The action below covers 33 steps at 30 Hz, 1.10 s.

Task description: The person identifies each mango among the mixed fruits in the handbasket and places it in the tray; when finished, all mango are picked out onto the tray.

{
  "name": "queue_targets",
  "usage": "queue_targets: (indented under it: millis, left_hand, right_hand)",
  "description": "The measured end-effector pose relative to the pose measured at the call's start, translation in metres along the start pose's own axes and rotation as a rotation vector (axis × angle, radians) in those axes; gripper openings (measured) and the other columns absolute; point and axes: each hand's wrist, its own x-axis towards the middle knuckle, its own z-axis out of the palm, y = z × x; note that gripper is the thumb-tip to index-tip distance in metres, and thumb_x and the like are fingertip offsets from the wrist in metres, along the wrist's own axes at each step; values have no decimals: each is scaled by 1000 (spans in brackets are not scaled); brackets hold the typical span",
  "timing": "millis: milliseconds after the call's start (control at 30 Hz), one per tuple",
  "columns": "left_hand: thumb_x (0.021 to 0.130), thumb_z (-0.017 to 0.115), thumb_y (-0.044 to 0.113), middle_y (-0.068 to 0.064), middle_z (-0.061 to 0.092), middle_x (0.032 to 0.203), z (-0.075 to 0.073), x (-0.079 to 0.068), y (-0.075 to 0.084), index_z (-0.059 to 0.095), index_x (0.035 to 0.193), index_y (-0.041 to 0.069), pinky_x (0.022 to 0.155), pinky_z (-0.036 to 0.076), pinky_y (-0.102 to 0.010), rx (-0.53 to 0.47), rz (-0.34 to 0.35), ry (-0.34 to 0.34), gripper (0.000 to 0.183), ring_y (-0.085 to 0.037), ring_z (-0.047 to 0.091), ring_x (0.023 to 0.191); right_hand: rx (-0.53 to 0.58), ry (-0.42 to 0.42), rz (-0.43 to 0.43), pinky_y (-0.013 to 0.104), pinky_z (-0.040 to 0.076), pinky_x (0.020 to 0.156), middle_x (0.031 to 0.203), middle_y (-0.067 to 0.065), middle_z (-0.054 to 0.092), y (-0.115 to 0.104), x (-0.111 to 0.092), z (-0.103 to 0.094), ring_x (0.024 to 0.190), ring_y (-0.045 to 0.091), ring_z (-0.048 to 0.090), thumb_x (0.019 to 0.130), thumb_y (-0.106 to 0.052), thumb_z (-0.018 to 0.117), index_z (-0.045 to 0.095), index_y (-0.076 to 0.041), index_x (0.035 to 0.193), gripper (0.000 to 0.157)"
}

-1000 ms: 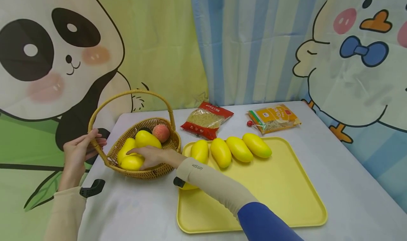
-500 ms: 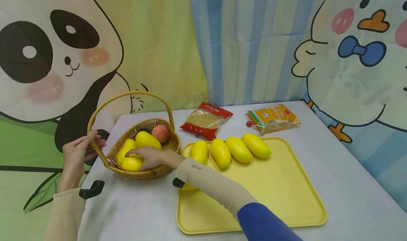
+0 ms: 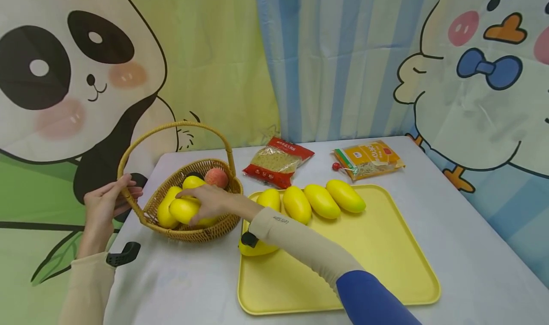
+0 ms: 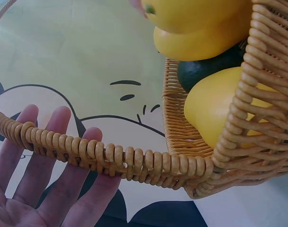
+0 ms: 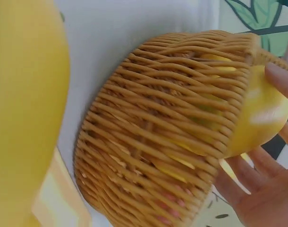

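Observation:
At the left of the head view my left hand holds the arched handle of a wicker basket; the left wrist view has its fingers behind the handle. Inside the basket are yellow mangoes, a peach and a dark green fruit, partly covered. My right hand reaches over the basket and grips a mango, thumb on one side and fingers on the other. The right wrist view shows this mango rising past the woven rim.
A yellow tray lies right of the basket, with several mangoes along its far side and one under my right wrist. Behind stand a red food bag, an orange packet and a red lollipop.
My right hand has lifted its mango up from among the others and moved slightly right, its forearm drawing back. The left hand keeps its hold on the handle.

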Motion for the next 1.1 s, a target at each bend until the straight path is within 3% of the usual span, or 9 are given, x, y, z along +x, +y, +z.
queue_targets:
  millis: [233, 533, 800, 967, 1100]
  left_hand:
    - [90, 66, 34, 5, 74, 74, -1, 0, -1, 75, 86, 15, 60, 55, -17, -23, -6, -7, 21, -7, 71, 66]
    - [88, 68, 36, 6, 73, 73, 0, 1, 0, 75, 88, 15, 61, 55, -17, -1, -6, 15, 23, -7, 71, 68]
    - [89, 67, 34, 4, 74, 73, -2, 0, 2, 75, 86, 15, 60, 55, -17, -39, -3, -5, 21, -7, 71, 67]
    - [90, 67, 34, 5, 74, 74, -1, 0, 5, 75, 87, 15, 61, 55, -17, -28, -13, -18, 21, -7, 71, 68]
    - [91, 65, 34, 5, 74, 74, -1, -2, 5, 75, 88, 15, 62, 54, -16, -13, -17, -33, 21, -6, 71, 69]
  right_hand:
    - [-70, 69, -10, 21, 41, 80, 128, -7, 58, 1, -18, -21, 94, 8, 51, 79, -44, 77, 42, -29, 144, 76]
    - [-114, 112, -5, 25, 45, 82, 135, -3, 56, 6, -53, -48, 101, 11, 54, 80, -44, 75, 43, -26, 144, 73]
    - [-85, 105, 43, 30, 46, 85, 130, -2, 58, 19, -98, -63, 102, 15, 54, 80, -42, 76, 42, -29, 144, 74]
    - [-72, 125, 71, 38, 46, 93, 137, 0, 55, 34, -130, -65, 112, 18, 56, 79, -40, 77, 45, -25, 142, 72]
    - [-88, 148, 88, 41, 46, 93, 137, 0, 56, 46, -153, -65, 110, 19, 57, 78, -40, 78, 47, -22, 142, 73]
